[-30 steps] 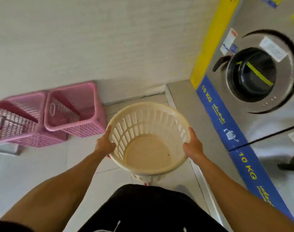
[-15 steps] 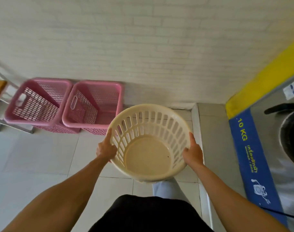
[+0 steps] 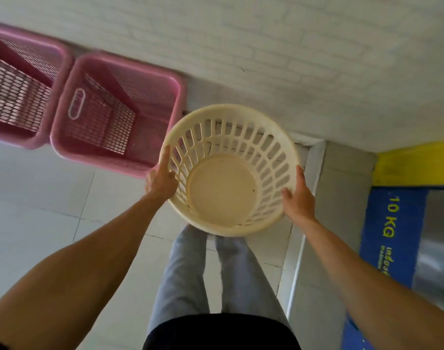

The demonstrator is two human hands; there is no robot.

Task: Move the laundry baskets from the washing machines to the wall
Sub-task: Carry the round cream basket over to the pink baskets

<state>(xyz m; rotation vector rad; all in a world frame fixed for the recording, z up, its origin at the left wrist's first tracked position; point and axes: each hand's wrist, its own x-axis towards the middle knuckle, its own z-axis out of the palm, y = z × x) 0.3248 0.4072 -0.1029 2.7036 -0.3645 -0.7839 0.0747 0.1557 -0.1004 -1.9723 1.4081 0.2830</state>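
I hold a round cream laundry basket (image 3: 264,145) in front of me, above the floor and close to the white brick wall (image 3: 266,46). It is empty. My left hand (image 3: 161,179) grips its left rim and my right hand (image 3: 298,198) grips its right rim. Two pink square baskets stand on the floor against the wall to the left: the nearer pink basket (image 3: 115,114) is right beside the cream one, the farther pink basket (image 3: 21,84) is at the left edge. A washing machine (image 3: 438,248) with a blue "10 KG" strip stands at the right.
White floor tiles (image 3: 39,210) spread out to the left. A grey raised step (image 3: 314,274) runs along the front of the washing machine. My legs in grey trousers (image 3: 185,274) stand below the cream basket.
I have stepped closer to the wall with the cream basket. The pink baskets now sit nearer and larger on the left, and the washing machine has slid toward the right edge.
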